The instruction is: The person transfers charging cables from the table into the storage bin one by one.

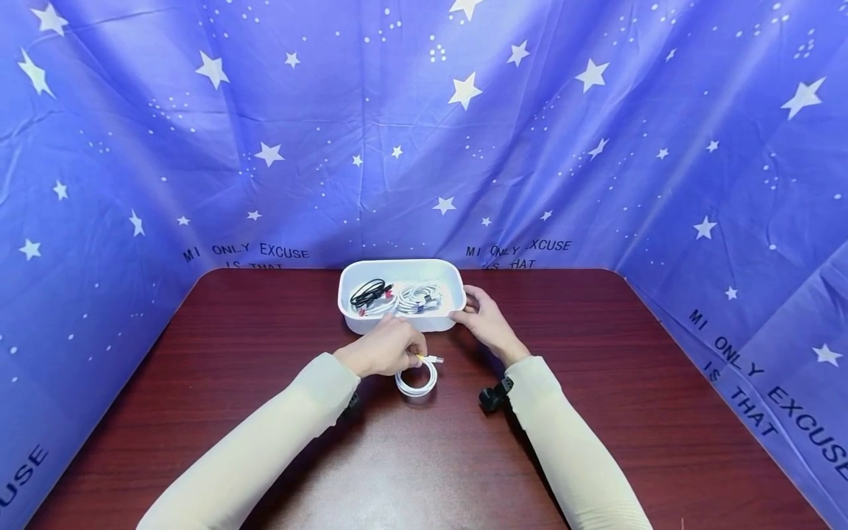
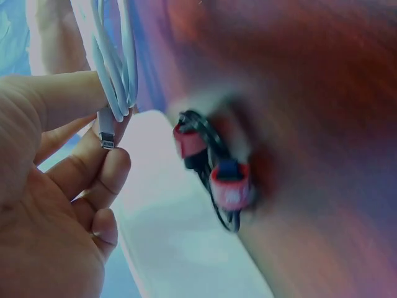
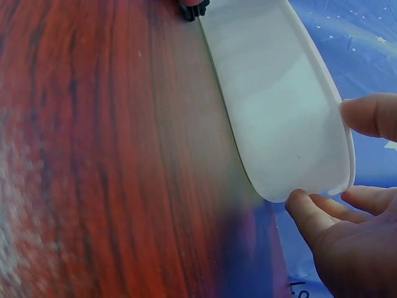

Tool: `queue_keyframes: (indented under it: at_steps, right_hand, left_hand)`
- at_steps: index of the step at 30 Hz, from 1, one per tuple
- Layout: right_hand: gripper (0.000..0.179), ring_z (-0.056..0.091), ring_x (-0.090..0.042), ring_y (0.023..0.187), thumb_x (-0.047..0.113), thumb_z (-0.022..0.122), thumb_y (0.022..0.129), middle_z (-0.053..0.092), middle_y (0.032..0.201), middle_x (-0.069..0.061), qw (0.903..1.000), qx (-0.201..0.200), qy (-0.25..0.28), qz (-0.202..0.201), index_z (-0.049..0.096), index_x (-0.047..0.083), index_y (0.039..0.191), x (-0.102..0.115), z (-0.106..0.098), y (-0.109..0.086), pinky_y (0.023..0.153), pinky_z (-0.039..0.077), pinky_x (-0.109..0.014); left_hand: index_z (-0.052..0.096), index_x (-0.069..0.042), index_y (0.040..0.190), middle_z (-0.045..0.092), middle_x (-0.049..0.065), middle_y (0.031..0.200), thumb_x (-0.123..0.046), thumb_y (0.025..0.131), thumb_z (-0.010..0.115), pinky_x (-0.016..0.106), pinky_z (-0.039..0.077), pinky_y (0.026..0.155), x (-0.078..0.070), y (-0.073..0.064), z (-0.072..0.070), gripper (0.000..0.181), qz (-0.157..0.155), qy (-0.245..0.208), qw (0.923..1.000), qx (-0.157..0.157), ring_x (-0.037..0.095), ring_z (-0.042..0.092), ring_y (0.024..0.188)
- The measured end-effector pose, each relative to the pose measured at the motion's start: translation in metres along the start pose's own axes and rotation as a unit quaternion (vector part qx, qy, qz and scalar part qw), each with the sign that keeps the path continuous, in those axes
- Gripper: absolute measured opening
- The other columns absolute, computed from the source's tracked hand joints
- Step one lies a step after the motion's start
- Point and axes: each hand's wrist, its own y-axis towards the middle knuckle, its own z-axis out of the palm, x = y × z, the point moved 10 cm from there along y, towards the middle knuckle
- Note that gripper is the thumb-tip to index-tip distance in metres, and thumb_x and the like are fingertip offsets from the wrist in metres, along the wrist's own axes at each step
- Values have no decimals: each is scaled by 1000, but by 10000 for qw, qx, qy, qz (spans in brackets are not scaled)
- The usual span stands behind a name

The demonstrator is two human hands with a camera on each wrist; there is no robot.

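My left hand [image 1: 391, 346] pinches a coiled white charging cable [image 1: 416, 380] in front of a white plastic bin [image 1: 397, 324]. A USB plug [image 1: 433, 360] sticks out beside a bit of yellow at the fingertips. The left wrist view shows the cable's small Lightning plug [image 2: 107, 136] by the fingers. At the bin's right end my right hand [image 1: 489, 322] grips its rim and side, thumb toward the front. Inside the bin lie a black cable [image 1: 368, 294] and coiled white cables [image 1: 419, 297], with bits of red among them.
A black cable bundle with red straps [image 2: 231, 186] lies by the bin's front wall, hidden behind the left arm in the head view. The dark red wooden table [image 1: 265, 324] meets a blue star-printed curtain [image 1: 397, 184] at the back and sides.
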Motion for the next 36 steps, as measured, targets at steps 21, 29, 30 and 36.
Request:
queue_keyframes:
  at_steps: [21,29,30,36]
  right_hand:
    - [67,44,-46,125,-4,62,84,41,137,-36,9999,124,99,44,27,-14,140,26,5,-14,93,46,-28]
    - [67,45,-44,124,-6,63,84,42,137,-34,9997,139,169,125,28,-13,141,25,5,-14,86,47,-21]
    - [67,45,-44,124,-5,63,84,41,137,-34,9997,137,162,126,28,-13,141,25,5,-14,87,47,-22]
    - [68,44,-44,125,-5,62,84,41,138,-34,9998,125,114,132,27,-13,141,26,5,-16,95,45,-31]
  left_hand:
    - [73,-18,78,65,-13,72,-15,78,76,37,38,79,34,-7,-64,5,-427,-196,9974,-539,10,56,72]
    - [72,-11,80,66,-7,74,-12,80,75,31,47,75,50,2,-80,3,-733,-260,9959,-468,12,59,76]
    - [72,-11,81,66,-6,73,-13,79,75,32,47,75,52,3,-82,3,-745,-216,9957,-497,11,60,76]
    - [73,-13,83,69,-6,77,-15,81,73,39,41,87,72,12,-84,3,-1038,-107,9933,-498,13,62,80]
